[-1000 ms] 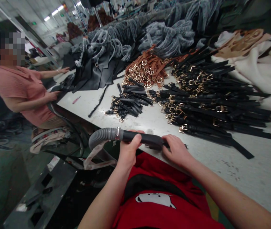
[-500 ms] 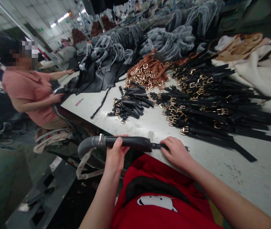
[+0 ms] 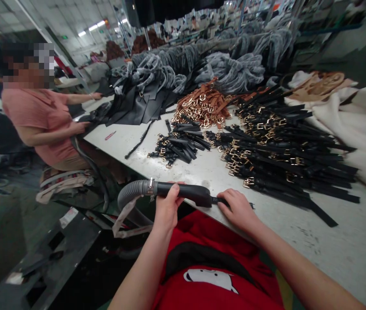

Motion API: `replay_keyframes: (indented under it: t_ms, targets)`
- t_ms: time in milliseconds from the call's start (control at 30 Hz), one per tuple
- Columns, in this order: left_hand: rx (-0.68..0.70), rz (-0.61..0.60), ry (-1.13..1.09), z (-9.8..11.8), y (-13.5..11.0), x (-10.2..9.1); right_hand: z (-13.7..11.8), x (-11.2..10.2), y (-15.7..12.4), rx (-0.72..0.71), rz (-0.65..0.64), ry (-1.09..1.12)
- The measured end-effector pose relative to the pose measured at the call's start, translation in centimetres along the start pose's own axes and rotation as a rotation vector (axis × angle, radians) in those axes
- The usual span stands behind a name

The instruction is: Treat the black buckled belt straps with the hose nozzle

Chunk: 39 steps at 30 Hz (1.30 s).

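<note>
My left hand (image 3: 167, 208) is wrapped round a black nozzle (image 3: 189, 192) that ends a grey ribbed hose (image 3: 131, 192), held level at the table's near edge. My right hand (image 3: 239, 209) presses a thin black strap (image 3: 220, 200) down on the white table (image 3: 331, 241), its fingers closed over the strap right at the nozzle's mouth. The strap's far end pokes out just past my right hand.
A big heap of black straps with gold buckles (image 3: 286, 146) lies beyond my right hand, a smaller black pile (image 3: 178, 144) to its left, and brown straps (image 3: 204, 105) behind. A person in a pink shirt (image 3: 45, 120) works at the table's left end. Cream fabric (image 3: 357, 125) covers the right.
The nozzle slid left off the strap and back a little toward my right hand. The camera tilted up slightly. My right hand stayed on the strap.
</note>
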<state>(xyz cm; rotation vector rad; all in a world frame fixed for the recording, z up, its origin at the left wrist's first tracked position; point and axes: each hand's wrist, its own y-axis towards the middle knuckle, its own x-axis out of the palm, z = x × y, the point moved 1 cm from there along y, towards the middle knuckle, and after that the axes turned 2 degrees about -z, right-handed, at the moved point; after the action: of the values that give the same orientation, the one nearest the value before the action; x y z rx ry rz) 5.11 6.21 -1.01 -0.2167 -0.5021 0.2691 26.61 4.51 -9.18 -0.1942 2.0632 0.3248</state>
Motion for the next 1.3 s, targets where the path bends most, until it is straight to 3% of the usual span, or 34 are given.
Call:
replay_keyframes:
  t_ms: [100,233,367,533,733,867,1033,1300]
  targets:
    - [-0.047,-0.041,0.023,-0.2,0.4,0.6,0.0,0.0,-0.1,0.003,0.012,-0.001]
    - [-0.007,0.011,0.016,1.8,0.7,-1.2,-0.3,0.1,-0.9,0.000,0.092,-0.060]
    - [0.061,0.029,0.018,3.3,-0.5,-2.6,-0.7,0.1,-1.9,-0.036,0.128,-0.136]
    - [0.010,-0.038,0.006,2.2,-2.0,-1.6,-0.3,-0.3,-3.5,-0.047,0.121,-0.125]
    - [-0.025,-0.085,0.017,1.7,-2.3,-0.6,-0.5,-0.2,-5.4,-0.043,0.187,-0.137]
    - [-0.034,-0.072,0.027,1.5,-2.9,-0.4,-0.7,-0.2,-5.4,-0.026,0.184,-0.132]
    - [-0.053,-0.061,0.023,-0.3,-3.7,0.2,-0.6,-0.3,-4.9,0.052,0.132,-0.017]
    - [-0.081,-0.024,-0.003,-1.3,-3.1,-0.6,-0.5,-0.2,-4.5,0.086,0.129,0.021]
